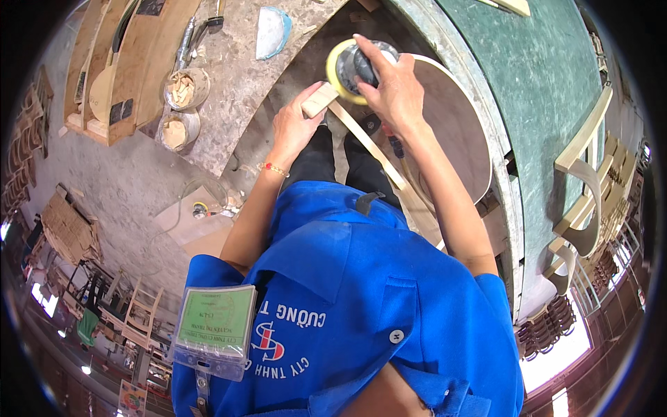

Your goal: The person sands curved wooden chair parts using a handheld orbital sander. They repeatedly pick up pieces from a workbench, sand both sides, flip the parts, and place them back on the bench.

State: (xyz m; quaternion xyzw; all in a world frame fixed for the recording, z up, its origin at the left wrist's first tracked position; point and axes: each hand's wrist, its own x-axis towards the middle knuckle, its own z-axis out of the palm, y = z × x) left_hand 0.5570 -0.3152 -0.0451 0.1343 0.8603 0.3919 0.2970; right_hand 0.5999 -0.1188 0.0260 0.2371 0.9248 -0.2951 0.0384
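My right hand (399, 94) is wrapped over the top of a round handheld sander (344, 64) with a yellow pad edge. The sander is tilted, its pad edge beside the end of a pale wooden piece (319, 100). Whether pad and wood touch, I cannot tell. My left hand (295, 119) grips that blocky end from the left, its fingers partly hidden behind the wood. From near the block, a narrow wooden strip (368, 144) runs down to the right toward my waist; whether the two are one piece is unclear.
At my right stands a green-topped table (521, 76) with curved wooden frames (587, 187). A rounded pale panel (451, 125) leans below its edge. On the left are two tubs (186, 89) of wood bits, a wooden frame (132, 69) and a blue-white piece (272, 33).
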